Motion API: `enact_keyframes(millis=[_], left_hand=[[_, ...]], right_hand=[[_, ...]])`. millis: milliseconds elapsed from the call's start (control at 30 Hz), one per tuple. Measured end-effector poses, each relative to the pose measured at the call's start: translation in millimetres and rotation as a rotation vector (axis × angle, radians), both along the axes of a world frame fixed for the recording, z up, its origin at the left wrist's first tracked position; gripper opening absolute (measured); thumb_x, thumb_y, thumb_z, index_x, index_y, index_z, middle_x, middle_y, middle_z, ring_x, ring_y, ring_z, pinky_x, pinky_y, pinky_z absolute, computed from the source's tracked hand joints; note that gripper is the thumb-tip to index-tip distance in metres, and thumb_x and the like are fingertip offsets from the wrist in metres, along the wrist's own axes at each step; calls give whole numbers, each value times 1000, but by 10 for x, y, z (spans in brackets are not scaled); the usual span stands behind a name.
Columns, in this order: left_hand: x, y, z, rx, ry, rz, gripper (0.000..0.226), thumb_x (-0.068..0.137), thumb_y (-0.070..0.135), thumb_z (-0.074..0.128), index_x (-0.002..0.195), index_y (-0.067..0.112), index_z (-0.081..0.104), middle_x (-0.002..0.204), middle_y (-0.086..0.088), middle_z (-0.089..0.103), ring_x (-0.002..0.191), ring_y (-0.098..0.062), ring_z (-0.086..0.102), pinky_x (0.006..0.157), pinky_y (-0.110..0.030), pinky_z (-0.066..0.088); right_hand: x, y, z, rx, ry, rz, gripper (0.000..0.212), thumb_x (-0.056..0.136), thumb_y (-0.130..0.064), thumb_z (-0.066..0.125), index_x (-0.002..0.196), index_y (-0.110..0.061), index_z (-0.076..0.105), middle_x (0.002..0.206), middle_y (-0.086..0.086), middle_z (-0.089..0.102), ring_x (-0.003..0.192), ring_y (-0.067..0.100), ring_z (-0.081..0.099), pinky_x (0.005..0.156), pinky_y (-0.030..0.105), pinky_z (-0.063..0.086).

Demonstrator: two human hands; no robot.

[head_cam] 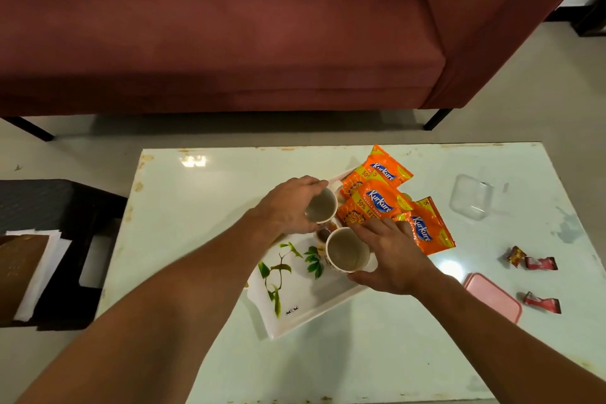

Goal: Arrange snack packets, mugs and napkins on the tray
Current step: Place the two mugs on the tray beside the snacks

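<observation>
Gripping 2 mugs (347, 250) on tray (295, 302), 1 per hand.

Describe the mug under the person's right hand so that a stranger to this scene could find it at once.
On the pale table before the sofa lies a white tray printed with green leaves. Two mugs stand on it; this mug is the nearer one, held by the right hand, while the left hand holds the farther mug.

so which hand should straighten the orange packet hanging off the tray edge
Probably the right hand: it sits beside that packet, while the left hand is across the tray on the far mug.
</observation>
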State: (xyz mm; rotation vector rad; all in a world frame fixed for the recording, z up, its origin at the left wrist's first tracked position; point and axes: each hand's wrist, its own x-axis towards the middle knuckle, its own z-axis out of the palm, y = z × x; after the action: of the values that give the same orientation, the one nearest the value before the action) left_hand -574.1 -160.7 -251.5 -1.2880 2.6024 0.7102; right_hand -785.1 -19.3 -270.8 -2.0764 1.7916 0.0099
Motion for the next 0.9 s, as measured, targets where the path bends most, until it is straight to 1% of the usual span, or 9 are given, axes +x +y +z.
enact_keyframes(millis=[133, 233, 367, 567, 633, 733, 800, 833, 900], left_hand=[[-25, -54, -9, 26, -38, -35, 100, 76, 43, 85, 158, 26, 30, 160, 3, 39, 141, -24, 41, 109, -37, 45], [-34, -81, -11, 24, -64, -58, 99, 76, 34, 86, 158, 26, 30, 160, 3, 38, 142, -24, 41, 109, -36, 44], [-64, -70, 5, 33, -93, -52, 100, 77, 28, 86, 159, 27, 28, 162, 3, 35, 143, -25, 39, 112, -38, 45], [-75, -71, 53, 41, -103, -62, 101, 79, 26, 85, 160, 25, 24, 167, 3, 27, 148, -25, 34, 115, -39, 40], [-63, -71, 40, 41, -101, -62, 105, 79, 28, 86, 161, 25, 21, 169, 4, 21, 151, -25, 29, 118, -40, 37], [15, -54, 12, 60, -29, -20, 116, 74, 37, 89, 162, 24, 14, 171, 5, 12, 154, -22, 21, 120, -39, 31], [177, -47, 33, 98, 49, 53, 120, 72, 44, 89, 162, 25, 12, 171, 8, 10, 156, -19, 16, 121, -40, 27], [278, -47, 52, 111, 78, 91, 118, 73, 46, 87, 162, 27, 13, 170, 8, 12, 156, -18, 16, 121, -40, 26], [555, -59, 107, 96, 126, 191, 102, 79, 46, 82, 160, 28, 23, 167, 7, 24, 153, -19, 25, 120, -39, 29]], right_hand=[[-34, -45, 33, 19, 9, 46, 91, 67, -78, 60, 145, -34, 44, 138, -10, 54, 130, 18, 44, 107, 46, 28], [-36, -53, 34, 39, 14, 67, 91, 67, -78, 63, 145, -35, 43, 138, -11, 53, 130, 18, 43, 108, 47, 27], [-20, -61, 55, 43, 25, 69, 91, 64, -79, 63, 143, -36, 44, 135, -11, 54, 128, 17, 44, 107, 47, 28], [28, -21, 120, 40, 57, 86, 88, 62, -79, 64, 137, -35, 50, 131, -10, 58, 126, 19, 48, 105, 49, 29], [43, -38, 170, 63, 80, 85, 89, 64, -78, 64, 140, -35, 48, 134, -10, 56, 129, 19, 46, 107, 49, 27], [56, 2, 246, 122, 163, 110, 102, 63, -79, 64, 150, -34, 33, 147, -7, 44, 137, 21, 37, 113, 49, 22], [75, 25, 347, 114, 170, 123, 108, 64, -81, 60, 155, -32, 27, 151, -4, 41, 139, 24, 36, 113, 51, 24], [98, 29, 408, 77, 140, 110, 105, 67, -81, 56, 155, -30, 29, 149, -1, 43, 137, 26, 40, 110, 50, 27], [280, -58, 557, -20, 55, 55, 90, 78, -74, 51, 152, -25, 37, 143, 3, 49, 130, 26, 45, 104, 48, 33]])
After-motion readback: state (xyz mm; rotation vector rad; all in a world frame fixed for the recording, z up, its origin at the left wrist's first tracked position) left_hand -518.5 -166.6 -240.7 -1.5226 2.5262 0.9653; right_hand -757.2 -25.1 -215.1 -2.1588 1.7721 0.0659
